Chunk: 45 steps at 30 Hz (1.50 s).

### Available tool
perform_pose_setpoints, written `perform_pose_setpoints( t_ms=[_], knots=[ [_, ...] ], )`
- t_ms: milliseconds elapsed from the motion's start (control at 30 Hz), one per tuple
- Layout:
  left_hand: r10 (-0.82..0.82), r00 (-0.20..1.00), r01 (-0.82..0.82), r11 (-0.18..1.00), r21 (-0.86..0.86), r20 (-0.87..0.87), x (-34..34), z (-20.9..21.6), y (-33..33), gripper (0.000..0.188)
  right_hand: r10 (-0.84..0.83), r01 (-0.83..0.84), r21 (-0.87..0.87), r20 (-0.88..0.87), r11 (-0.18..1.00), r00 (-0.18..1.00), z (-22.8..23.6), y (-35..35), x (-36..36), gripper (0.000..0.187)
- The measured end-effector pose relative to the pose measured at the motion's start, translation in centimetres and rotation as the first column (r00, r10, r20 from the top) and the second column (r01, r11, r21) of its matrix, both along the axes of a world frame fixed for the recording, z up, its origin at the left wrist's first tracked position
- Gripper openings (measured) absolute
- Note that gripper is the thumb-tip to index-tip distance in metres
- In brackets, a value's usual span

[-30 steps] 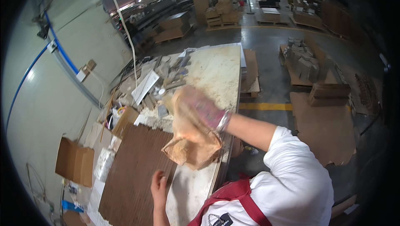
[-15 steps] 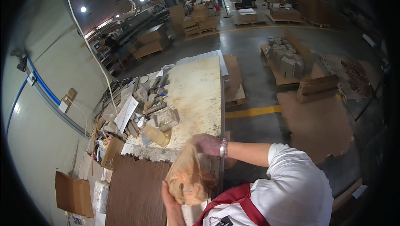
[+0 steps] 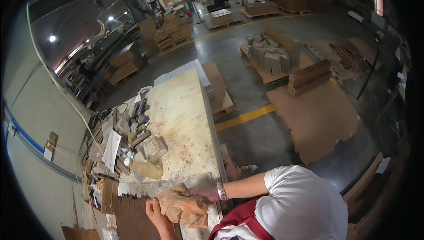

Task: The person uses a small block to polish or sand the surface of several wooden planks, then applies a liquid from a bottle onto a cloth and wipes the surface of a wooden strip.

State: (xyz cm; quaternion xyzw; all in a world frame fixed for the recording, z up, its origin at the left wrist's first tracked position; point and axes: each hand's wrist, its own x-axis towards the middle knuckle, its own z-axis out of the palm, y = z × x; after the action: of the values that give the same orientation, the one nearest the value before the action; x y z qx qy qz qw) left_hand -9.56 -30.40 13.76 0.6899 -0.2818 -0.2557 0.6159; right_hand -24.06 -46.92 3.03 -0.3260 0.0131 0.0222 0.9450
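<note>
A: Head view, the only one here: the person stands at the near end of a long pale desk (image 3: 185, 120), and both hands meet on a crumpled tan rag (image 3: 183, 205). The right hand (image 3: 204, 192) is closed over the rag's upper edge, fingers curled into the cloth. The left hand (image 3: 153, 208) presses against its left side, next to a dark brown board (image 3: 132, 218) lying at the desk's near corner.

B: So which step would you say this is?

A: I'd judge it a wiping or bunching step, the rag being gathered on the desk surface. The next move calls for a firm two-handed hold so the cloth stays bunched.

B: What can't you make out?

A: Whether the left hand truly grips the rag or only rests on it; its fingers are behind the cloth. The clutter (image 3: 128, 147) along the desk's left edge is too small to sort out, and the board runs off the lower edge.
</note>
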Motion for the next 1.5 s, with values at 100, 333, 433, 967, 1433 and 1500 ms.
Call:
perform_pose_setpoints(
  t_ms=[100, 333, 433, 967, 1433, 1500],
  knots=[
    [0.042, 0.925, -0.092, 0.989, -0.116, -0.379, -1.2, -2.6, 0.8, 0.053, -0.172, 0.163, -0.318, -0.001, 0.934, 0.985, 1.8, -0.7, -0.8, 0.051],
    [-0.098, 0.722, -0.02, 0.987, -0.161, -0.685, -0.5, -11.7, 0.3, 0.067, -0.143, 0.139, -0.074, -0.047, 0.988, 0.989, 1.5, 1.2, 1.3, 0.039],
    [-0.339, 0.717, 0.091, 0.912, -0.4, -0.609, -0.2, -13.3, 2.1, 0.061, -0.17, 0.222, -0.413, 0.158, 0.883, 0.973, 1.4, 0.5, 1.7, 0.043],
    [0.244, 0.914, -0.268, 0.963, 0.03, 0.325, 16.7, -8.3, -10.7, 0.103, -0.396, 0.441, 0.26, -0.21, 0.859, 0.894, 0.2, -6.6, 1.1, 0.051],
    [-0.137, 0.474, -0.077, 0.978, 0.196, 0.87, 12.4, -5.5, -13.7, 0.041, -0.573, 0.64, 0.291, -0.288, 0.711, 0.767, -1.4, -11.1, 1.5, 0.038],
    [-0.234, 0.433, -0.032, 0.961, 0.274, 0.871, 10.3, -5.6, -14.5, 0.048, -0.61, 0.679, 0.224, -0.307, 0.7, 0.73, -0.4, -10.6, 2.4, 0.038]
  ],
)
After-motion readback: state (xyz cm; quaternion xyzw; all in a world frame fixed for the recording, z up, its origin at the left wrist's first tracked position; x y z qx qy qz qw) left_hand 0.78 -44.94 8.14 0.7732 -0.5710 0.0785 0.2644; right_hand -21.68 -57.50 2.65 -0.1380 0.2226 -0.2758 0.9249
